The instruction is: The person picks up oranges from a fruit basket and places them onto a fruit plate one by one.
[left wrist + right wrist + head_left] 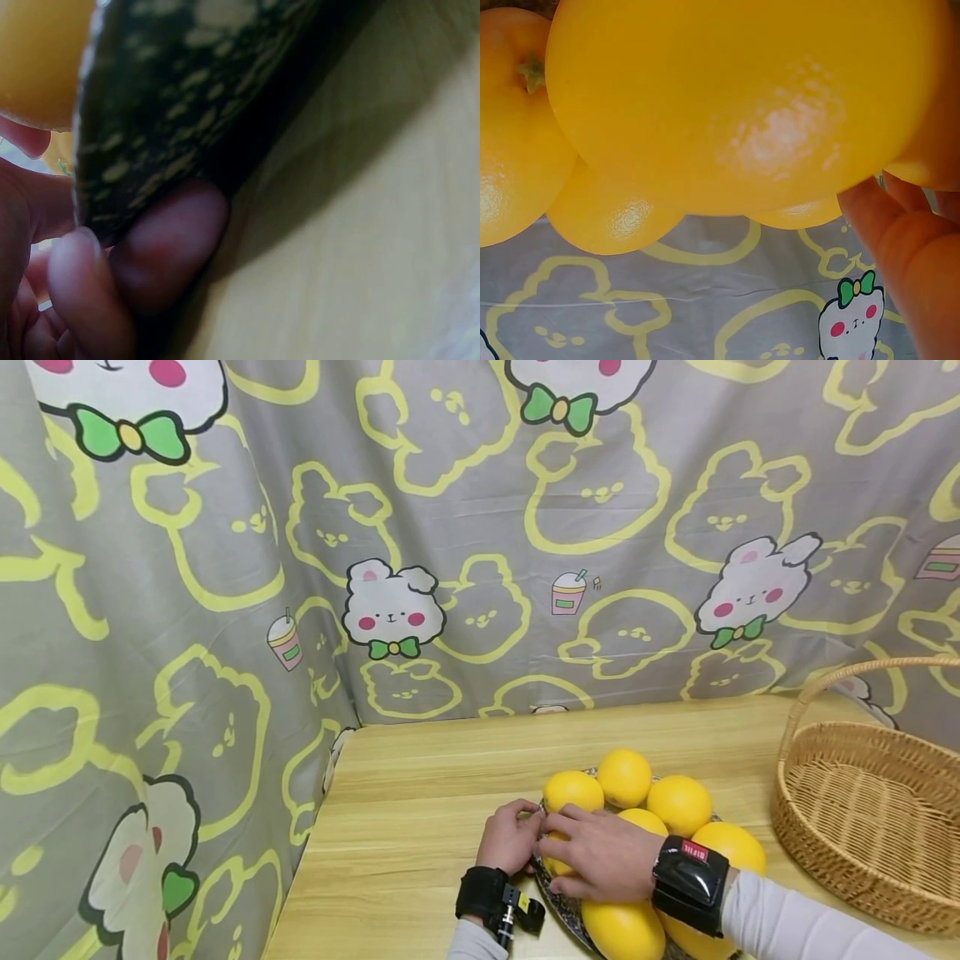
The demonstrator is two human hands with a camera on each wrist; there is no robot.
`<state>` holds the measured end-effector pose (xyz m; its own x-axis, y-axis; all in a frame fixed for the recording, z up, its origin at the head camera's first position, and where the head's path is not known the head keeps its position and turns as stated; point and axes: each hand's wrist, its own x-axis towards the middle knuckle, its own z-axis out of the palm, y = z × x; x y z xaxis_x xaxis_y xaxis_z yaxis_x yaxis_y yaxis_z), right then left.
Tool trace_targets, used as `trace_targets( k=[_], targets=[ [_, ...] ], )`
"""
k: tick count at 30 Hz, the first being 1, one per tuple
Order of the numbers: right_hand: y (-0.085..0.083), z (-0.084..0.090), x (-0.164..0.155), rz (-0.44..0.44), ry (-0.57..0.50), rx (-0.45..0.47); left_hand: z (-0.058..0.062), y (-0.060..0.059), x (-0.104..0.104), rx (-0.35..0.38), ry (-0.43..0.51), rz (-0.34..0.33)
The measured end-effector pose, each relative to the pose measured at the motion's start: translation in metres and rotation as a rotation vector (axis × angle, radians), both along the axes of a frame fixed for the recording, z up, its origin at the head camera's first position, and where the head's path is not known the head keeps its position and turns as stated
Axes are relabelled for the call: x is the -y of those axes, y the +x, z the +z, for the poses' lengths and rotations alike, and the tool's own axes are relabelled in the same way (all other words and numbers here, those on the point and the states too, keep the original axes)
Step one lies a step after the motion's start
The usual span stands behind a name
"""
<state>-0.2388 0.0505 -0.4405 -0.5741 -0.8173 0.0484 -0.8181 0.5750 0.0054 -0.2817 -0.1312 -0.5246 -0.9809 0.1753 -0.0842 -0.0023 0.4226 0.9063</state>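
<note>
A dark speckled plate (558,914) bears several bright oranges (626,778). At its left rim my left hand (512,837) grips the edge. In the left wrist view a fingertip (176,236) lies under the speckled underside of the plate (172,97), whose rim stands above the table there. My right hand (611,852) reaches across the plate with its fingers curled over an orange (557,866), which is mostly hidden beneath it. The right wrist view has a large orange (735,97) close up, with the right hand's fingers (904,240) beside another orange (934,146).
A wicker basket (862,860) with a tall handle stands on the wooden table (405,793), right of the plate. A grey curtain (480,527) with cartoon prints hangs behind the table and along its left side. Both wrists wear black straps.
</note>
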Motion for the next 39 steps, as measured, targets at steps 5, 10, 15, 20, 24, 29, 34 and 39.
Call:
trace_targets(
  k=[5, 10, 15, 20, 24, 29, 34, 39],
  targets=[
    [0.001, 0.001, 0.001, -0.004, 0.003, -0.001, 0.000, 0.000, 0.000, 0.004, 0.005, 0.000],
    [0.000, -0.001, 0.000, 0.006, -0.004, -0.011, 0.000, 0.000, 0.000, 0.001, 0.007, -0.005],
    [0.000, -0.001, -0.001, 0.012, -0.003, -0.016, 0.001, 0.001, 0.000, 0.001, 0.011, -0.007],
    [0.000, 0.000, -0.002, 0.016, 0.006, -0.016, 0.001, 0.001, 0.000, 0.006, 0.009, -0.002],
    [0.000, 0.001, -0.003, 0.034, 0.000, -0.017, 0.000, 0.002, 0.000, 0.007, 0.006, 0.003],
    [0.001, 0.002, -0.008, 0.053, -0.025, -0.039, -0.004, 0.001, -0.001, -0.012, 0.011, 0.004],
    [0.003, 0.007, -0.012, 0.028, -0.022, -0.023, -0.006, 0.000, -0.001, -0.018, 0.003, 0.006],
    [0.003, 0.013, -0.016, -0.002, 0.007, -0.007, -0.006, 0.000, -0.001, -0.018, -0.002, 0.007]
  ],
)
